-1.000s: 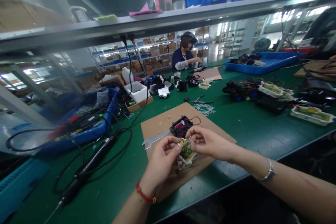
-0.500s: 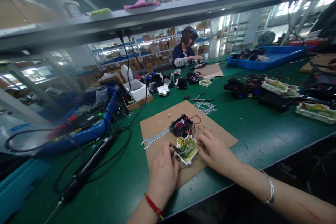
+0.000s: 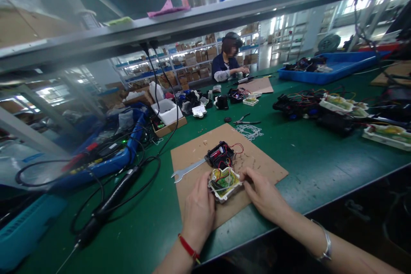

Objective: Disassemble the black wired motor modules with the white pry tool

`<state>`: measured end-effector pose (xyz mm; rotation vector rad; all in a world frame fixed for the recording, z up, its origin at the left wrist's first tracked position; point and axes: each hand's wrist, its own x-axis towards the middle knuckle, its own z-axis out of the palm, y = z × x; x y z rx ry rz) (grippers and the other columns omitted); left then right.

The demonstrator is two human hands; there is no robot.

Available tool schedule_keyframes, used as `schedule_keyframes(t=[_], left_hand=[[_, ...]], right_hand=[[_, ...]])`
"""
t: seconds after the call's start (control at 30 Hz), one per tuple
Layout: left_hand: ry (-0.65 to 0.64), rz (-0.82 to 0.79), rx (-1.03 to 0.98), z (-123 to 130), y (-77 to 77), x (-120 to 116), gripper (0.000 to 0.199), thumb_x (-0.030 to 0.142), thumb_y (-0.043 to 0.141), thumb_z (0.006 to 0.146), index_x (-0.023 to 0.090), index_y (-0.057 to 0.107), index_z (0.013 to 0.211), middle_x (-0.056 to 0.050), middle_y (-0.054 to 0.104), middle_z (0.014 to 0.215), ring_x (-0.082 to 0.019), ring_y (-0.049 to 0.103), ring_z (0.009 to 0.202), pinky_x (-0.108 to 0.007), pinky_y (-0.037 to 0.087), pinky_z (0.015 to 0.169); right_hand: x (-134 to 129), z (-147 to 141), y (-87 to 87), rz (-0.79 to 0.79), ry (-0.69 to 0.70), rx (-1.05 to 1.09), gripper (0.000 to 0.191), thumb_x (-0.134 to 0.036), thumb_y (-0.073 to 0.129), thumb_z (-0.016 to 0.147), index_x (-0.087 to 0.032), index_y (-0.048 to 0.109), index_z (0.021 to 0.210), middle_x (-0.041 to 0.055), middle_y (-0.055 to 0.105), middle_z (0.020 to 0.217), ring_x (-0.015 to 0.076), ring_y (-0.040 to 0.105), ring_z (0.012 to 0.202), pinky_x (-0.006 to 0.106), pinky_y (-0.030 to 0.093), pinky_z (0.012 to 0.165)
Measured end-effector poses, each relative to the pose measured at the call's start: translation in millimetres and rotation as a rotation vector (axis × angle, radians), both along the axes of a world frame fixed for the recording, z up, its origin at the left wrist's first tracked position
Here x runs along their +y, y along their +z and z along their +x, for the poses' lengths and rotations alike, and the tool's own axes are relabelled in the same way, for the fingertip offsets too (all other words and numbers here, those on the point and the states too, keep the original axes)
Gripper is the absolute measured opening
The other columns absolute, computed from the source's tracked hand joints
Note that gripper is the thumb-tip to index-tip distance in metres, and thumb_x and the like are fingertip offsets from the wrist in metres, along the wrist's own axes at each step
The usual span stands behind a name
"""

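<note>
Head view: by the bench's [image 3: 150, 222] near edge, a white casing [image 3: 236, 189] sits over a cardboard sheet [image 3: 189, 152], gripped at opposite sides by the left hand [image 3: 199, 207] and right hand [image 3: 265, 197]. It looks light and stiff, its rim the safest hold; the exposed board and thin wires seem fragile. Those wires run to a black housing [image 3: 212, 159] just beyond, limiting free movement. A wrench [image 3: 189, 170] lies beside the housing.

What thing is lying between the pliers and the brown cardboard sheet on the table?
A tangle of white cord lies between the pliers and the cardboard sheet, seen in the head view.
</note>
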<state>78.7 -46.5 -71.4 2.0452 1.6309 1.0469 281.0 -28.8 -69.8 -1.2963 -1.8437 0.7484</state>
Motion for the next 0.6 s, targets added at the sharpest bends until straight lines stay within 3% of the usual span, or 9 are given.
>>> schedule_keyframes(t=[0.1, 0.23, 0.4, 0.6], left_hand=[[-0.012, -0.013, -0.139, 0.7, 7.0, 2.4, 0.032, 0.016, 0.037, 0.089, 0.022, 0.050, 0.117, -0.007, 0.060, 0.112, -0.021, 0.058, 0.103, -0.037, 0.047, 0.089], [-0.039, -0.038, -0.305, 2.6, 21.1, 5.9, 0.023, 0.027, 0.039, 0.094, 0.017, 0.054, 0.108, -0.008, 0.063, 0.104, -0.019, 0.061, 0.096, -0.030, 0.050, 0.083], [-0.118, -0.063, -0.390, 7.7, 30.9, 11.3, 0.021, 0.029, 0.044, 0.092, 0.016, 0.059, 0.099, -0.006, 0.064, 0.096, -0.018, 0.062, 0.089, -0.028, 0.049, 0.080], [-0.130, -0.044, -0.390, 13.7, 33.0, 14.5, 0.019, 0.028, 0.044, 0.092, 0.016, 0.059, 0.095, -0.005, 0.063, 0.092, -0.018, 0.059, 0.086, -0.027, 0.045, 0.076]], right_hand=[[1.4, -1.4, -3.1, -0.011, -0.023, 0.116, 0.011, -0.013, 0.038, 0.083, -0.019, 0.048, 0.083, 0.0010, 0.056, 0.076, 0.0165, 0.054, 0.073, 0.031, 0.040, 0.068], [7.9, -2.5, -3.4, -0.088, -0.019, 0.483, 0.004, -0.023, 0.045, 0.082, -0.019, 0.046, 0.082, 0.0003, 0.053, 0.076, 0.0146, 0.054, 0.072, 0.028, 0.043, 0.067], [11.5, -1.3, 2.4, -0.313, -0.036, 0.863, 0.024, -0.037, 0.058, 0.078, -0.020, 0.043, 0.083, -0.0010, 0.050, 0.077, 0.0126, 0.054, 0.071, 0.028, 0.049, 0.070], [9.3, -0.4, 5.6, -0.295, -0.134, 0.950, 0.032, -0.042, 0.064, 0.073, -0.021, 0.042, 0.083, -0.0002, 0.051, 0.079, 0.0146, 0.055, 0.072, 0.029, 0.050, 0.069]])
